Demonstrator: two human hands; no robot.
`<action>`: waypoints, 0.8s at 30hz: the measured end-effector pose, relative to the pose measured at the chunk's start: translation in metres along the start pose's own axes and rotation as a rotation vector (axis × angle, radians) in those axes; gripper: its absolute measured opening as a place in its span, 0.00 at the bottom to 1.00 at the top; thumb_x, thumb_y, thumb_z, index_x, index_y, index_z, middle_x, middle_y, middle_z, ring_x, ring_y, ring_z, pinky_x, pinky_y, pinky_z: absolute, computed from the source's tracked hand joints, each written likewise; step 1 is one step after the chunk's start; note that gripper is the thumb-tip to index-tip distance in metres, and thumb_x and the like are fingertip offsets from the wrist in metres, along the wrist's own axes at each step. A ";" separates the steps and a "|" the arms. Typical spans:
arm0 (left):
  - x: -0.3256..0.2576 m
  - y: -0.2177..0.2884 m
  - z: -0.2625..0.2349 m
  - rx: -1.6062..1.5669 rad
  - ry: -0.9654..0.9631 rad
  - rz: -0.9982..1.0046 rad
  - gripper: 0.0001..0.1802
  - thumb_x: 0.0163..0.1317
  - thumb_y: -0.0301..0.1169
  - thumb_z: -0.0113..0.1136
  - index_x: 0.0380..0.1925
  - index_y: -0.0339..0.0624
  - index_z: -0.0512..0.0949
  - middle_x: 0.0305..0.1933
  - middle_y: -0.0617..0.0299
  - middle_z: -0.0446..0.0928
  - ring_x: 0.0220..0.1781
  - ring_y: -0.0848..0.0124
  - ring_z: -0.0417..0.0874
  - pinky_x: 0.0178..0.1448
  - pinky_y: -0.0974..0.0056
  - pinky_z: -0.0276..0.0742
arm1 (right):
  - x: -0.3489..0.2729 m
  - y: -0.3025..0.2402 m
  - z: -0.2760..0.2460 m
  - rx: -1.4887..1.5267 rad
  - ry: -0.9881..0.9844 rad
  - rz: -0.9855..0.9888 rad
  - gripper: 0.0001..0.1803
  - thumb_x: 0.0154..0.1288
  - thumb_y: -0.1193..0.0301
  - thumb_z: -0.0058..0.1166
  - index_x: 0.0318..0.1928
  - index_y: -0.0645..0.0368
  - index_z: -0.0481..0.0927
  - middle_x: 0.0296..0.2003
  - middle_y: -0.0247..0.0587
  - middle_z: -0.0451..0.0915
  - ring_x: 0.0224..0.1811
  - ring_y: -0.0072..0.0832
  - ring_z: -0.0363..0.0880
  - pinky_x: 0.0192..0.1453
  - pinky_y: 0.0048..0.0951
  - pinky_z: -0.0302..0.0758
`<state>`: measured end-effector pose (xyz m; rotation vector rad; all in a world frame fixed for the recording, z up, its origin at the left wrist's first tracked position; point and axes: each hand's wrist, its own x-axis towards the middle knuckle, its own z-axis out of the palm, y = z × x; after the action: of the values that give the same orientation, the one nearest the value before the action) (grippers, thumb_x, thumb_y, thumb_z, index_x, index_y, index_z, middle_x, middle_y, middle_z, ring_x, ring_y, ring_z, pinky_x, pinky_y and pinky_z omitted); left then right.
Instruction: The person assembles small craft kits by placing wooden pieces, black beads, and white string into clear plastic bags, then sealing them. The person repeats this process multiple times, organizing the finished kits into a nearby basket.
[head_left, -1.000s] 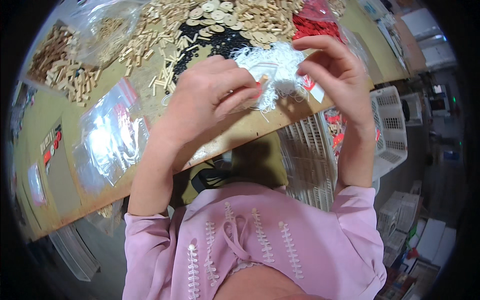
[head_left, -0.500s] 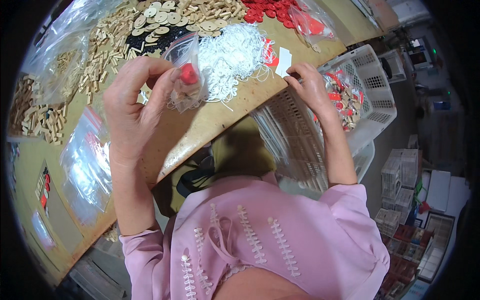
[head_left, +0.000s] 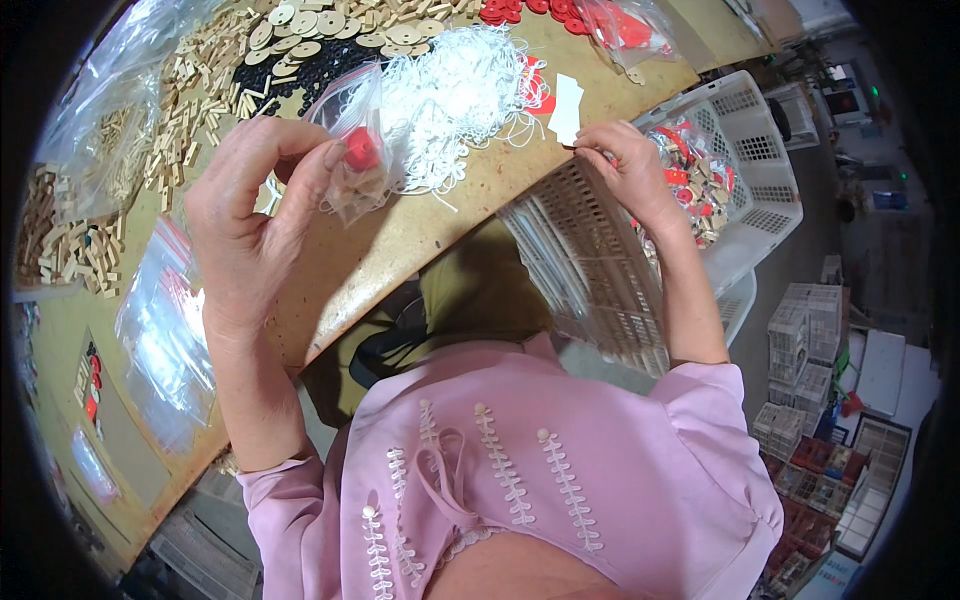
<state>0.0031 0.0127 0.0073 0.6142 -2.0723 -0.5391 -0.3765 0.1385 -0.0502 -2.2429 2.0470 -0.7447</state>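
My left hand (head_left: pixel 250 210) pinches a clear plastic zip bag (head_left: pixel 352 195) between thumb and forefinger, above the table. Inside the bag show a red round piece (head_left: pixel 361 149) and some pale wooden pieces. At the table's right edge my right hand (head_left: pixel 630 170) has its thumb and fingers together at the lower end of a white card (head_left: pixel 566 108). The tips of those fingers are partly hidden, but they touch the card's corner. Just behind the bag lies a heap of white string (head_left: pixel 450 100).
Wooden sticks (head_left: pixel 180 140), wooden discs (head_left: pixel 300 30), small black pieces (head_left: pixel 290 85) and red discs (head_left: pixel 500 10) cover the far table. Flat plastic bags (head_left: pixel 165 340) lie at left. A white plastic crate (head_left: pixel 770 190) holding filled bags (head_left: pixel 690 180) stands at right.
My left hand and the bag have shifted slightly left in the picture. My right hand has moved slightly right and stays at the white card's lower end.
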 end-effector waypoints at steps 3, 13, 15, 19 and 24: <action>0.001 0.002 -0.003 -0.068 -0.006 -0.004 0.03 0.62 0.23 0.70 0.34 0.36 0.84 0.31 0.62 0.82 0.30 0.73 0.81 0.36 0.68 0.74 | 0.007 -0.001 -0.004 0.089 0.011 0.100 0.07 0.66 0.74 0.65 0.43 0.59 0.87 0.35 0.47 0.86 0.40 0.41 0.86 0.47 0.37 0.80; -0.004 -0.011 0.003 -0.046 -0.199 0.057 0.06 0.65 0.31 0.68 0.34 0.41 0.83 0.31 0.58 0.81 0.33 0.60 0.84 0.40 0.60 0.78 | 0.089 -0.107 -0.052 0.838 0.176 0.013 0.08 0.72 0.78 0.61 0.49 0.65 0.86 0.36 0.36 0.88 0.37 0.21 0.87 0.43 0.21 0.81; -0.004 -0.014 0.003 -0.115 -0.213 0.023 0.06 0.65 0.30 0.68 0.34 0.40 0.83 0.31 0.58 0.81 0.33 0.61 0.84 0.40 0.61 0.79 | 0.105 -0.112 -0.040 0.867 0.083 -0.092 0.09 0.74 0.79 0.60 0.52 0.65 0.85 0.37 0.38 0.87 0.37 0.21 0.87 0.40 0.20 0.78; -0.021 -0.014 -0.003 -0.240 -0.224 -0.108 0.04 0.63 0.25 0.69 0.35 0.36 0.83 0.34 0.59 0.83 0.37 0.67 0.84 0.44 0.65 0.79 | 0.114 -0.130 -0.009 0.931 0.037 -0.061 0.07 0.72 0.79 0.61 0.48 0.65 0.86 0.34 0.33 0.86 0.35 0.17 0.84 0.41 0.20 0.80; -0.033 -0.021 -0.003 -0.201 -0.092 -0.054 0.05 0.63 0.28 0.69 0.34 0.39 0.83 0.32 0.60 0.83 0.35 0.64 0.85 0.41 0.64 0.80 | 0.110 -0.143 0.004 0.899 -0.095 -0.076 0.06 0.71 0.80 0.61 0.46 0.65 0.86 0.32 0.31 0.85 0.32 0.15 0.80 0.38 0.19 0.79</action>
<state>0.0262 0.0158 -0.0246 0.5369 -2.0588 -0.8094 -0.2378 0.0536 0.0289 -1.7617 1.1936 -1.2124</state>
